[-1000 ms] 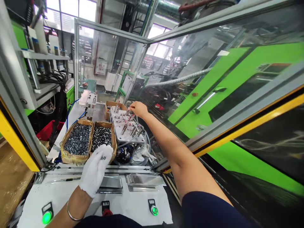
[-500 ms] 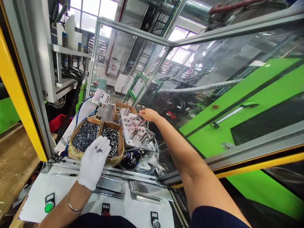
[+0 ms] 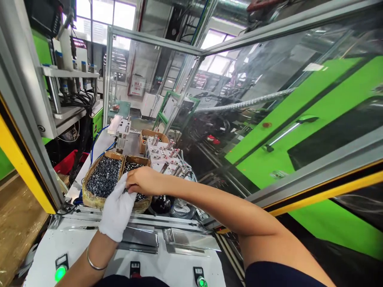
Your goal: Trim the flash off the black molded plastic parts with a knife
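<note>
My left hand (image 3: 116, 209), in a white glove, is cupped palm up in front of the boxes. Several small ring-shaped metal nuts lay on its palm a moment ago; the other hand now covers them. Bare, my right hand (image 3: 143, 181) reaches across with its fingers pinched together at the gloved fingers. Whatever is in that pinch is hidden. Behind the hands, a taped cardboard box (image 3: 86, 187) holds dark ring-shaped nuts (image 3: 104, 175). Beside it is another box with small shiny parts (image 3: 131, 165). A metal fixture plate with upright pins (image 3: 160, 153) stands right of the boxes.
A third cardboard box (image 3: 143, 145) stands behind the plate. Flat metal sheets (image 3: 191, 240) lie on the white front panel, near a lit green button (image 3: 60, 274). Clear guard panels (image 3: 239, 99) close off the right. A machine head with cables (image 3: 72, 87) overhangs the left.
My right hand has come from the far end of the fixture plate back to my left palm, covering the nuts. The view has shifted slightly. The right-hand button is now lit green.
</note>
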`<action>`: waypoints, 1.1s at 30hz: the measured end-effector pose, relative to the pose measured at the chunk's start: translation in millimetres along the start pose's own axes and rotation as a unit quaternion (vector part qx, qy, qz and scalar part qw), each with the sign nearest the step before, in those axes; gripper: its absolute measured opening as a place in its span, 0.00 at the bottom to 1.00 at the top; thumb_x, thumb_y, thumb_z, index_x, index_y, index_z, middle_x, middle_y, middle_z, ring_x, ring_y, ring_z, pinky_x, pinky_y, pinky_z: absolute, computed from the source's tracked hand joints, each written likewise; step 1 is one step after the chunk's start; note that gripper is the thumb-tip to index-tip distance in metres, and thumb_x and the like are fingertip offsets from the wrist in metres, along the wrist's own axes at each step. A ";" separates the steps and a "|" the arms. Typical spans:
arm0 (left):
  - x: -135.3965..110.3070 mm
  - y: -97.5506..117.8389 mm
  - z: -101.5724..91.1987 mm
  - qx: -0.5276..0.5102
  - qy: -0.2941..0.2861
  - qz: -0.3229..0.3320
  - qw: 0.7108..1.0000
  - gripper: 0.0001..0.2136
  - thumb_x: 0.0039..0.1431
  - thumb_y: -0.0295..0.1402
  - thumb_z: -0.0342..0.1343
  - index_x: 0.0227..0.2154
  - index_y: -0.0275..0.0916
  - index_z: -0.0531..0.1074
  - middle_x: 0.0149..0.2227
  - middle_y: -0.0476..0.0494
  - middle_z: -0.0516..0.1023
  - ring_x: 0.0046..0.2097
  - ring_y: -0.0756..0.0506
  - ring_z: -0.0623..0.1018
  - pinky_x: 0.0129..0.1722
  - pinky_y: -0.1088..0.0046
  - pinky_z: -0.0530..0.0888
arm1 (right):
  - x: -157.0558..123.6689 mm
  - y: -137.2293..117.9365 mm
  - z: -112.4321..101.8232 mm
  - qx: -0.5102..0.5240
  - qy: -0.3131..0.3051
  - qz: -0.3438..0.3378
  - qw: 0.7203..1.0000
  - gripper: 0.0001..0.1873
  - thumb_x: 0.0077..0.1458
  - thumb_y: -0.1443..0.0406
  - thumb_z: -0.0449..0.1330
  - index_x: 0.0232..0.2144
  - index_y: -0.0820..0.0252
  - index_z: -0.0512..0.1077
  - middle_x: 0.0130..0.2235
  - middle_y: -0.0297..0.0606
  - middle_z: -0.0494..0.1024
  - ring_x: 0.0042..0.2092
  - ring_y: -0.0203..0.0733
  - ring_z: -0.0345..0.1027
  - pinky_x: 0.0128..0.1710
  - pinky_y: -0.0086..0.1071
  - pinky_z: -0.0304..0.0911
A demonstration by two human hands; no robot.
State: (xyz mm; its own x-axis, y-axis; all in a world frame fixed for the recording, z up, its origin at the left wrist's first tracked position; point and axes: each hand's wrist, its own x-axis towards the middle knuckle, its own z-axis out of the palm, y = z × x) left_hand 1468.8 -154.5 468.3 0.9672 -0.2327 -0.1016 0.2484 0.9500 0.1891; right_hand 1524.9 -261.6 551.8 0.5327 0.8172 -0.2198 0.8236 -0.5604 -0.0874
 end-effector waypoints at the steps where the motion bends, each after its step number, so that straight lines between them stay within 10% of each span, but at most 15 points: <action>1: -0.1 1.3 -0.5 0.029 0.016 0.006 0.999 0.17 0.60 0.20 0.47 0.48 0.34 0.73 0.48 0.38 0.79 0.47 0.49 0.79 0.50 0.72 0.75 | 0.4 7.0 -3.7 0.004 0.004 0.009 1.000 0.07 0.57 0.64 0.60 0.33 0.60 0.78 0.37 0.38 0.80 0.40 0.39 0.72 0.39 0.29 0.61; 5: 4.6 18.8 -6.4 0.201 0.078 0.127 0.968 0.16 0.56 0.23 0.55 0.47 0.38 0.74 0.57 0.40 0.73 0.60 0.44 0.71 0.64 0.67 0.62 | -5.6 63.6 -35.4 0.013 0.098 0.130 0.987 0.10 0.58 0.64 0.57 0.36 0.58 0.79 0.37 0.37 0.81 0.40 0.39 0.72 0.42 0.30 0.62; 8: 15.7 36.6 -14.1 0.403 0.105 0.286 0.863 0.19 0.52 0.27 0.61 0.49 0.42 0.74 0.65 0.44 0.62 0.68 0.43 0.55 0.69 0.66 0.45 | -14.5 123.9 -54.5 -0.042 0.185 0.314 0.930 0.16 0.57 0.70 0.53 0.40 0.59 0.79 0.42 0.36 0.81 0.44 0.39 0.72 0.45 0.28 0.61; 12: 22.0 44.5 -20.1 0.548 0.132 0.374 0.737 0.26 0.48 0.29 0.65 0.53 0.40 0.71 0.69 0.41 0.53 0.70 0.41 0.46 0.69 0.62 0.38 | -24.3 185.4 -51.5 -0.070 0.182 0.381 0.904 0.18 0.51 0.74 0.52 0.36 0.63 0.81 0.40 0.40 0.82 0.44 0.44 0.73 0.44 0.30 0.62; 23: -1.9 36.2 -16.0 0.514 0.149 0.379 0.755 0.26 0.54 0.32 0.62 0.57 0.44 0.67 0.64 0.43 0.63 0.67 0.44 0.57 0.68 0.69 0.46 | -16.2 218.6 -31.9 -0.083 0.151 0.388 0.905 0.17 0.52 0.73 0.55 0.38 0.59 0.82 0.44 0.38 0.82 0.45 0.41 0.75 0.43 0.25 0.64; 33: -8.0 34.1 -18.4 0.430 0.128 0.353 0.821 0.23 0.53 0.30 0.63 0.53 0.45 0.71 0.63 0.45 0.64 0.68 0.45 0.56 0.68 0.69 0.44 | -15.1 171.5 -48.0 -0.100 0.121 0.396 0.905 0.20 0.54 0.73 0.53 0.46 0.62 0.77 0.44 0.45 0.81 0.48 0.48 0.73 0.44 0.31 0.62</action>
State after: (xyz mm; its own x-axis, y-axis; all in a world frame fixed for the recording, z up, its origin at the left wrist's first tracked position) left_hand 1468.6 -116.5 457.6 0.8708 0.4688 0.1480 -0.3173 0.3060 0.8976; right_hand 1667.5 -363.6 586.9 0.9783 0.1889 0.0855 0.1704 -0.9674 0.1874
